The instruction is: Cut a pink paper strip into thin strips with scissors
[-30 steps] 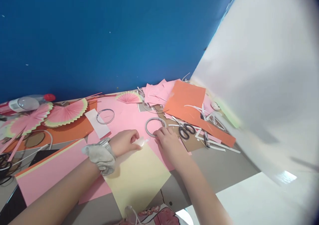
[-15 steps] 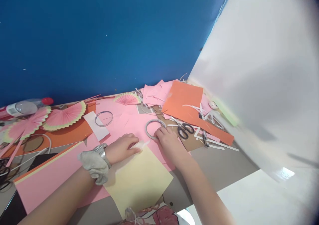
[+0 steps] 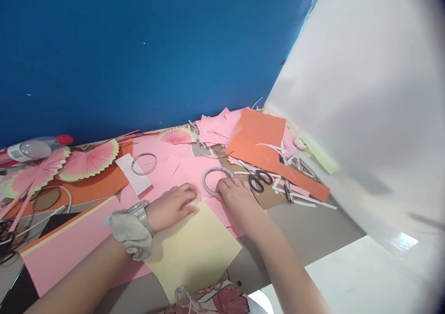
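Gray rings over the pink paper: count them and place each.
2: a thicker ring touched by the right hand, and a thinner ring farther left, partly over a white paper strip. Others may be hidden under the pink paper.

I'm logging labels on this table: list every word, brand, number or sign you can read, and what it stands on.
No text can be read in this view.
Bottle: label too small and blurred to read.
Ring at the right hand: no lettering discernible.
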The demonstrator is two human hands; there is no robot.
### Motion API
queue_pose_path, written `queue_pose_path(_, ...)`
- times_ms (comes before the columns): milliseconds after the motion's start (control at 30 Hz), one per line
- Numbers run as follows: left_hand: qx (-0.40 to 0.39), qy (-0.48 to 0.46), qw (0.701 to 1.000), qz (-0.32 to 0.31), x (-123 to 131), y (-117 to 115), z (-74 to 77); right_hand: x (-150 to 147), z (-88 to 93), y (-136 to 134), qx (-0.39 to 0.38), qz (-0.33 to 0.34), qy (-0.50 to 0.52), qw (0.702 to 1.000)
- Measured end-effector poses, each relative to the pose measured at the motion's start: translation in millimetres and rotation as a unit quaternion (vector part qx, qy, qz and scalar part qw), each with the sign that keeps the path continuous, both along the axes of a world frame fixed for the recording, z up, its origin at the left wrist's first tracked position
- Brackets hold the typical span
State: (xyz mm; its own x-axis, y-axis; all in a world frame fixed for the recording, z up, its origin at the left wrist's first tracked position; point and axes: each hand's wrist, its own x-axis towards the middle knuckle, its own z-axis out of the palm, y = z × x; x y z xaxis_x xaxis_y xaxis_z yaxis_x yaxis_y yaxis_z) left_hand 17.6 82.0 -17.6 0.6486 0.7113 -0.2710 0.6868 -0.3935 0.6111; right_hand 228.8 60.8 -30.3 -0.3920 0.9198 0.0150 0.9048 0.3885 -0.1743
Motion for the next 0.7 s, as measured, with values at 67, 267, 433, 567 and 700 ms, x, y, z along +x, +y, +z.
queue_pose_path(67,0.001,-0.001,1.0,-0.003,-0.7,0.5,0.0,-0.6,1.4,-0.7,-0.002,-0.002,-0.002,1.0)
queue_pose_path(267,0.006,-0.007,1.0,-0.005,-2.0,0.5,0.0,-0.4,4.1,-3.2,-0.012,-0.006,-0.002,1.0)
queue_pose_path(433,0.011,-0.001,1.0,-0.007,-2.2,0.3,-0.7,1.1,2.6,-4.9,-0.014,-0.011,0.004,1.0)
queue_pose_path(567,0.009,-0.002,1.0,-0.006,-2.2,-0.2,-1.0,1.7,-0.2,-5.1,-0.016,-0.013,0.007,1.0)
queue_pose_path(700,0.011,-0.004,1.0,-0.006,-2.5,-0.4,0.0,2.6,-0.7,-6.9,-0.019,-0.012,0.015,1.0)
